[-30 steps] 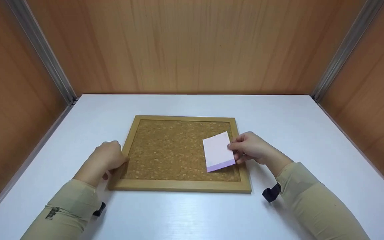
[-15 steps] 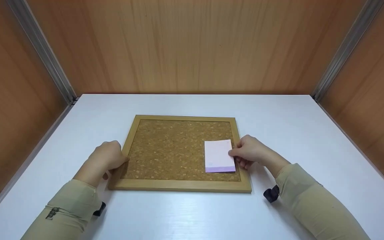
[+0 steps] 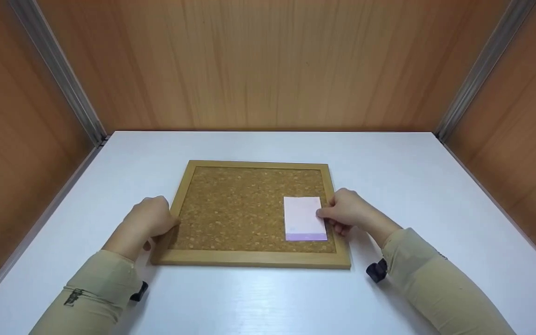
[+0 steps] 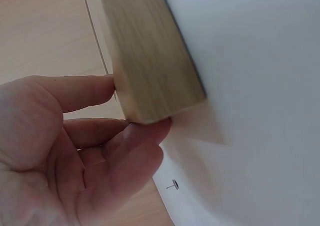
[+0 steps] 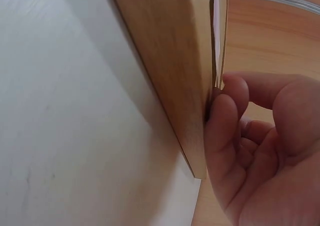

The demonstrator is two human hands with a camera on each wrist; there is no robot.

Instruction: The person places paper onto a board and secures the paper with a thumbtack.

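A corkboard (image 3: 235,209) with a light wooden frame lies in the middle of the white table. My left hand (image 3: 150,217) holds its left side, the thumb on the frame and other fingertips at the lower edge, as the left wrist view shows. On the right part of the cork is a pale pink paper note (image 3: 302,216) with a purple band along its near edge. Thumb and fingers of my right hand (image 3: 346,211) pinch the note's right edge. In the right wrist view that hand (image 5: 250,141) is beside the frame. Whether the whole note touches the cork, I cannot tell.
A small object like a thumbtack (image 4: 173,185) lies on the table below the board's corner in the left wrist view. Wood-grain panels (image 3: 268,65) close in the white table (image 3: 249,302) at the back and both sides.
My right hand has brought the note lower and turned it from a tilt to nearly square with the board, then slightly left. The left hand and the corkboard have stayed put.
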